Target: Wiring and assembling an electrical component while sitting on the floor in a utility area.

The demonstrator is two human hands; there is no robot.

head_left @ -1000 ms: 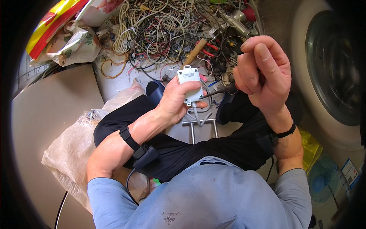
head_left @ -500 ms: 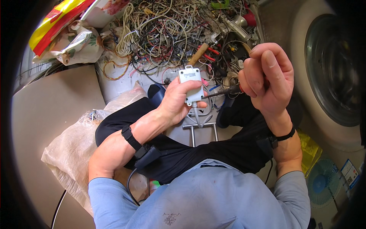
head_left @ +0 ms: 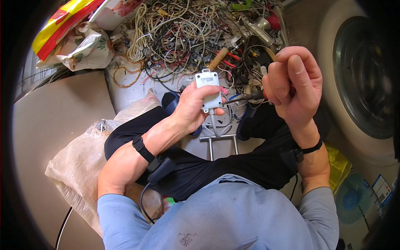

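My left hand (head_left: pixel 192 103) is closed round a small light-grey plastic box (head_left: pixel 210 99), its thumb lying across the labelled face. Dark screws sit at the box's corners, and a grey cable (head_left: pixel 213 121) leaves its lower end. Closed on a screwdriver (head_left: pixel 248 98), my right hand (head_left: pixel 293 83) is to the right of the box. The dark shaft points left, with its tip at the box's lower right corner screw. Most of the red handle is hidden in my fingers.
A tangled heap of wires (head_left: pixel 179 37) covers the floor ahead, with a wooden-handled tool (head_left: pixel 217 59) at its near edge. A metal frame (head_left: pixel 218 138) stands between my legs. To the right is a round appliance door (head_left: pixel 364 77); a pale sack (head_left: pixel 85 162) lies at left.
Both hands keep their grips. The box and the screwdriver have shifted only very slightly, the tip staying by the same corner.
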